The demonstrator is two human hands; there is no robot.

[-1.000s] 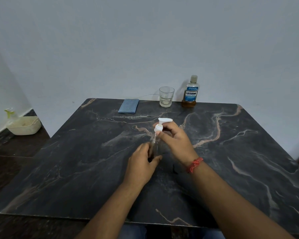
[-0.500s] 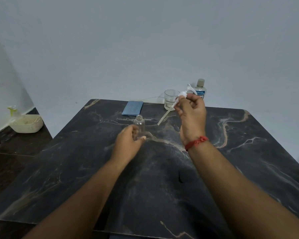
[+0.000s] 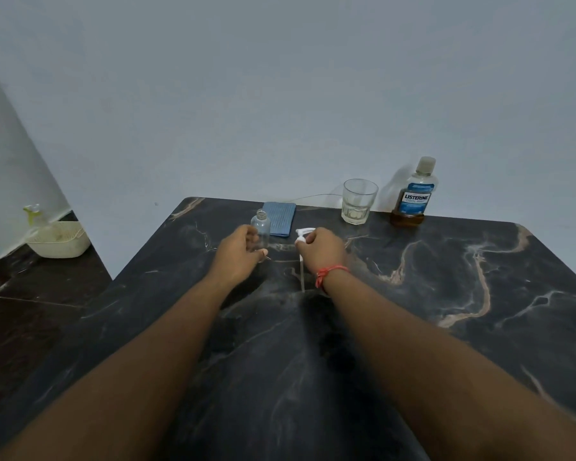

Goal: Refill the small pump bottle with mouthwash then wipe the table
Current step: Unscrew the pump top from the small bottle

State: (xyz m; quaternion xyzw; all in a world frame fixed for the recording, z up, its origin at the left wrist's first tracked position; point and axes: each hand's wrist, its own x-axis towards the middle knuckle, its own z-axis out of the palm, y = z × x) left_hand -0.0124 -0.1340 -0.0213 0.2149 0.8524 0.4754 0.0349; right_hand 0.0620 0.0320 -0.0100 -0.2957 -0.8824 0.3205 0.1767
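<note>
Since the earlier frame, the right hand [image 3: 323, 249] has come down from near the glass to the table [image 3: 446, 294], fingers clamped on the white pump head [image 3: 304, 235], whose tube [image 3: 302, 274] points toward the near edge. Uncapped, the small bottle [image 3: 260, 232] stands upright near the far edge; the left hand [image 3: 236, 256] curls around it, fingers closed on its side. Just behind it lies a folded blue cloth [image 3: 281, 217]. A glass [image 3: 359, 201] and the mouthwash bottle [image 3: 414, 194] stand along the far edge, right of both hands, unobstructed. A basket [image 3: 59, 239] sits on the floor to the left.
</note>
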